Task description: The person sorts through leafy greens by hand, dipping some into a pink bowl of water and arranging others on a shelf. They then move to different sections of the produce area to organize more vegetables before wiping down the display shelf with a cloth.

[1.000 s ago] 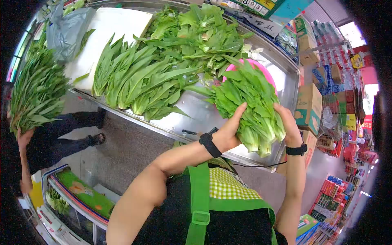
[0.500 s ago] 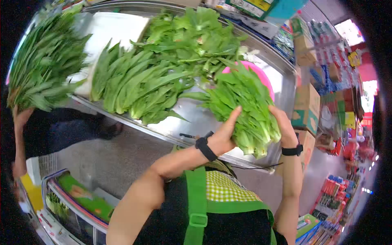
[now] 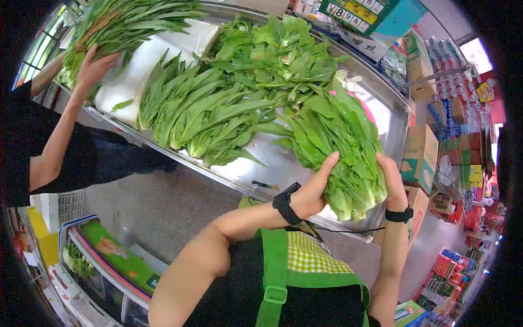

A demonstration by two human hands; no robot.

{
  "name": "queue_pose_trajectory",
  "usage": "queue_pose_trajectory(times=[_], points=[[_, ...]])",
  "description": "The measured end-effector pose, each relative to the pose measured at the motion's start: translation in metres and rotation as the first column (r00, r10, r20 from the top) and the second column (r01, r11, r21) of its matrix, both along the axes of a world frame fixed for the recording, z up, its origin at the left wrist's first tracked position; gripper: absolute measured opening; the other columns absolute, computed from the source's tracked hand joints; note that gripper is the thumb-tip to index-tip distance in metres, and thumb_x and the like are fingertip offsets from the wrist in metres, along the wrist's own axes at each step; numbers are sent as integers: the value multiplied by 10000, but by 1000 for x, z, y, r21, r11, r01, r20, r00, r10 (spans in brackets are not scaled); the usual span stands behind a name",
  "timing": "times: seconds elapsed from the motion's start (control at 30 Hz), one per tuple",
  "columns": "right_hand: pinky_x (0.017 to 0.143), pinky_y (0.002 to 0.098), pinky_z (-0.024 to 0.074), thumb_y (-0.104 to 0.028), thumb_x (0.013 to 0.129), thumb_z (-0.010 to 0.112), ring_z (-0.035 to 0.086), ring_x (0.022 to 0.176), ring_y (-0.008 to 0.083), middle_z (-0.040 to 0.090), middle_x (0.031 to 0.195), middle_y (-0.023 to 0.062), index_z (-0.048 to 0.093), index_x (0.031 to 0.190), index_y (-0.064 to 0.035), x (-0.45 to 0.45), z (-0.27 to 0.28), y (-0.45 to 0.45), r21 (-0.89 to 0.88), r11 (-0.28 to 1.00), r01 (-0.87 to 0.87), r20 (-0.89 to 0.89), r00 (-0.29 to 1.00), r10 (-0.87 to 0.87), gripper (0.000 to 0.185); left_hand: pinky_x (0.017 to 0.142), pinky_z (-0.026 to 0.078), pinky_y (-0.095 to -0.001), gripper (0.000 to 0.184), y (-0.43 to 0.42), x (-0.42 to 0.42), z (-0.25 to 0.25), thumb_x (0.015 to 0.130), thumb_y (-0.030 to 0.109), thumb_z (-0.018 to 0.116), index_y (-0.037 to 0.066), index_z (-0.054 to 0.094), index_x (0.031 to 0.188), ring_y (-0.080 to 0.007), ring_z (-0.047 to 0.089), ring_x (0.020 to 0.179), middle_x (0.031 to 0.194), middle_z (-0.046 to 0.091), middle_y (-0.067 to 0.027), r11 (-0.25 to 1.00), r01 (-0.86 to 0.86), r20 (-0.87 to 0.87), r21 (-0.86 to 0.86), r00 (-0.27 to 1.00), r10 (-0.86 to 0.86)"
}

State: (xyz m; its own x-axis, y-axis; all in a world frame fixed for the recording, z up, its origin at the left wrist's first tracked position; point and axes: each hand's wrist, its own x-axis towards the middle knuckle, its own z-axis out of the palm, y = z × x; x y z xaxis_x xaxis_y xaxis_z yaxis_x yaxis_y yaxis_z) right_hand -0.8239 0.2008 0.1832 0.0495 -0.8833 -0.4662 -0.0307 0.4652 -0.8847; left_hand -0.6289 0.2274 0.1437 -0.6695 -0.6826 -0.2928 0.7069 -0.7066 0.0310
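Observation:
My left hand (image 3: 315,192) and my right hand (image 3: 393,181) grip a bunch of long-leaf lettuce (image 3: 346,147) from both sides, near its pale cut stems. The stems point toward me and the leaves point away, over the metal tray (image 3: 239,173). Behind the bunch, part of a pink round basin (image 3: 371,115) shows. To the left lies a row of similar long-leaf lettuce (image 3: 201,117). Beyond it is a heap of loose greens (image 3: 278,52). A small dark-handled tool (image 3: 264,185) rests by the tray's near edge, left of my wrist.
At the left, another person's hands (image 3: 93,70) hold a large bunch of narrow-leaved greens (image 3: 136,19) above a white board (image 3: 122,90). Cardboard boxes (image 3: 419,152) are stacked to the right of the tray. A price sign (image 3: 354,12) stands at the back. A display case (image 3: 109,256) is lower left.
The other person's bunch has risen from the left side to over the tray's far left. Both my hands keep hold of the lettuce, which looks little changed. The view has shifted slightly.

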Motion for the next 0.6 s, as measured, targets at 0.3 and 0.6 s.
queue_pose_trajectory(times=[0.3, 0.6], points=[[738, 260, 440, -250, 834, 513, 562, 833, 123, 599, 937, 62, 556, 1012, 29, 10, 3, 1, 61, 998, 10, 43, 999, -12, 334, 894, 421, -347, 509, -2, -2, -13, 838, 390, 501, 88, 382, 1230, -194, 504, 1045, 1193, 484, -55, 995, 40, -99, 93, 995, -31], [790, 255, 420, -270, 822, 540, 549, 877, 125, 597, 950, 73, 574, 1002, 13, 17, 19, -2, -2, 1000, -15, -30, 999, 15, 338, 936, 375, -351, 535, -15, -1, -7, 856, 466, 401, 77, 401, 1224, -199, 493, 1062, 1201, 486, -64, 993, 113, -54, -18, 992, -114]])
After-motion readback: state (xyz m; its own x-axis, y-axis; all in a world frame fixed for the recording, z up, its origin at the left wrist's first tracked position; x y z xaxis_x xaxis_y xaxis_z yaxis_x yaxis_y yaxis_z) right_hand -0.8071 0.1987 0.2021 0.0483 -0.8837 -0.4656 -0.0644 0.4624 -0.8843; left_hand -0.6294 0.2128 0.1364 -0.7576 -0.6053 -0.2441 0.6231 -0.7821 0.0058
